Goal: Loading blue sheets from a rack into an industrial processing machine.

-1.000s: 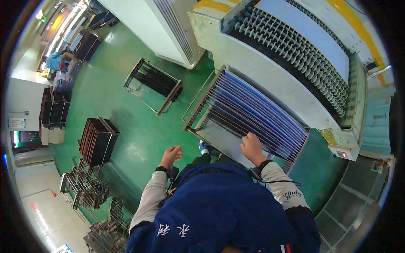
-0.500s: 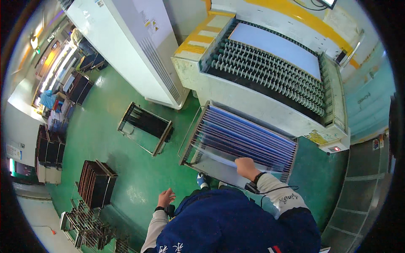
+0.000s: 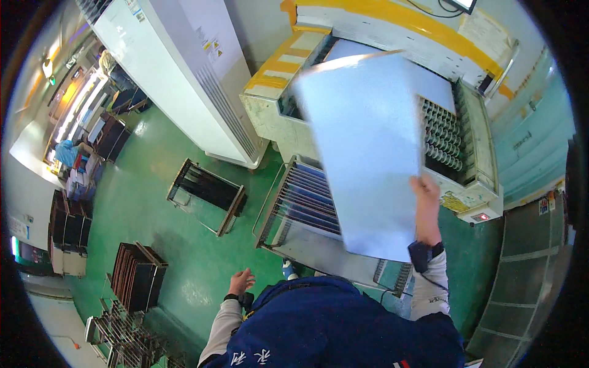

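Note:
My right hand [image 3: 426, 190] grips the right edge of a flat, pale blue rectangular panel [image 3: 372, 153]. The panel is lifted and tilted above the slotted metal rack [image 3: 300, 211], hiding the rack's right part, and overlaps the roller machine [image 3: 445, 138] behind. Several more panels stand on edge in the rack, at left of the lifted one. Another pale panel [image 3: 437, 86] lies flat on the machine's rollers, partly covered by the lifted one. At my left side, my left hand [image 3: 242, 281] hangs with loosely bent fingers, holding nothing.
A tall white cabinet unit [image 3: 178, 80] stands left of the machine. On the green floor are a small rack with dark panels [image 3: 208, 190], a dark slotted bin [image 3: 140, 276] and piled metal frames [image 3: 126, 334]. A grey metal partition [image 3: 521, 276] is at right. A person [image 3: 113, 67] is far left.
My right hand has moved right and up from the rack, with a panel now held in it, raised in front of the roller machine. My left hand stays low at my side.

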Demonstrator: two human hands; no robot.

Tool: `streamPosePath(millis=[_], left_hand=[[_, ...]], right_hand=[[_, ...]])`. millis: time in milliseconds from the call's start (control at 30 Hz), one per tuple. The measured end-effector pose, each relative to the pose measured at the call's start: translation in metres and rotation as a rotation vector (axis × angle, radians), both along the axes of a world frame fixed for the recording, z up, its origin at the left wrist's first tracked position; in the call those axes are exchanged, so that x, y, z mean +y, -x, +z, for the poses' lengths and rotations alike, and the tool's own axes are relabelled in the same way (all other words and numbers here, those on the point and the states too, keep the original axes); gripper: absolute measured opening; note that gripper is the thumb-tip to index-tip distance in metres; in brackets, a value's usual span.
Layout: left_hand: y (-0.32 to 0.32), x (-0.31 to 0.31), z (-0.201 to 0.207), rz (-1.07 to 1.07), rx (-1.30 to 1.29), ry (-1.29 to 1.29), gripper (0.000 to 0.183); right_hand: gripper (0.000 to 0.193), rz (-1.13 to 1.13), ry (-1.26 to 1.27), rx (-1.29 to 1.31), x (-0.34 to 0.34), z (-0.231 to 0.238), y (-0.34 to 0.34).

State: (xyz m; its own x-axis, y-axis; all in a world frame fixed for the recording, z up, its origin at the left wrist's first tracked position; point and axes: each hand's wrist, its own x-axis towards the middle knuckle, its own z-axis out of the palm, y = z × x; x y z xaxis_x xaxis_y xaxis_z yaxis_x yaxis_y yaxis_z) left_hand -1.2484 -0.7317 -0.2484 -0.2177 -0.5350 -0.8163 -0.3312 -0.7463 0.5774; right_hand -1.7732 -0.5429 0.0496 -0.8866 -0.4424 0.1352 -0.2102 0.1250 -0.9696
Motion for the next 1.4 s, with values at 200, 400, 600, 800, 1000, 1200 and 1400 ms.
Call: streamPosePath(millis=[200,400,600,800,1000,1200,1400], left_hand=[[0.01,0.005,0.008,-0.001,-0.005,-0.01,0.033],[-0.001,0.014,0.003,0.028,0.003,-0.011,0.032],[0.006,0.02,0.016,0.031,-0.081,-0.005,0.035],[0.009,0.023,0.019,0.059,-0.059,-0.021,0.034],[0.008,0.028,0.018,0.046,-0.057,-0.025,0.034],[0.013,0.029,0.022,0.089,-0.049,-0.017,0.036],[0.012,0.026,0.009,0.072,-0.018,-0.036,0.036]], right_hand=[[0.011,-0.004,0.639,-0.584,0.0,-0.003,0.072],[0.015,0.038,0.767,-0.735,-0.021,-0.065,0.123],[0.008,0.041,0.927,-0.803,-0.067,-0.074,0.139],[0.017,0.187,0.622,-0.9,-0.074,-0.063,0.149],[0.028,0.364,0.264,-0.815,-0.064,-0.044,0.128],[0.025,0.563,-0.072,-0.641,-0.067,-0.048,0.062],[0.027,0.913,-0.649,0.025,-0.038,-0.172,-0.02]])
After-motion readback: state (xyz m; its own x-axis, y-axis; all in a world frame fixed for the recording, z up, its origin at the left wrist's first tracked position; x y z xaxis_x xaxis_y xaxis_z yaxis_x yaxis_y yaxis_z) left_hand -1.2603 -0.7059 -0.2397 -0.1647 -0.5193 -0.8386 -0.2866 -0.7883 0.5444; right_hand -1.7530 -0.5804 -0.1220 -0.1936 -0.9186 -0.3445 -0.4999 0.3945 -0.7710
